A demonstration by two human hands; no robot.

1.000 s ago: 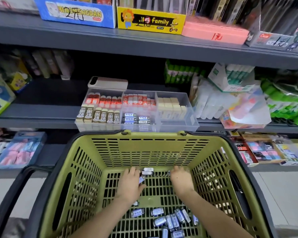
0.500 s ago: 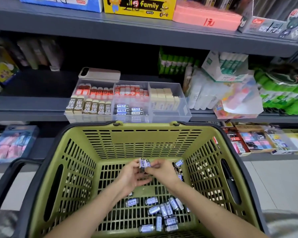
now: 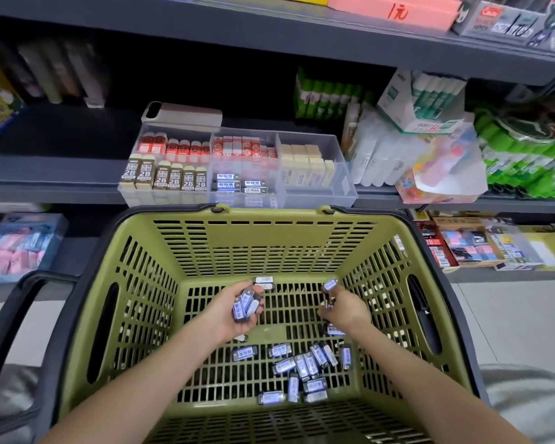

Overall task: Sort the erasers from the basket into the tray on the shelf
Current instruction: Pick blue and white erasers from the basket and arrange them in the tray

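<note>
Inside the green basket, my left hand holds a small bunch of blue-sleeved erasers in its curled fingers. My right hand pinches one eraser at its fingertips, near the basket's far right corner. Several loose erasers lie on the basket floor below my hands, and two erasers sit by the far wall. The clear tray stands on the middle shelf behind the basket, with matching blue-sleeved erasers in its front middle compartment.
The tray also holds 2B erasers, red-sleeved erasers and cream erasers. A phone-like case lies behind it. Glue sticks and packets crowd the shelf at right. A black cart handle curves at left.
My hands were together over the basket's middle half a second ago. They have parted: the left keeps the bunch of erasers, the right has moved right and now pinches a single eraser.
</note>
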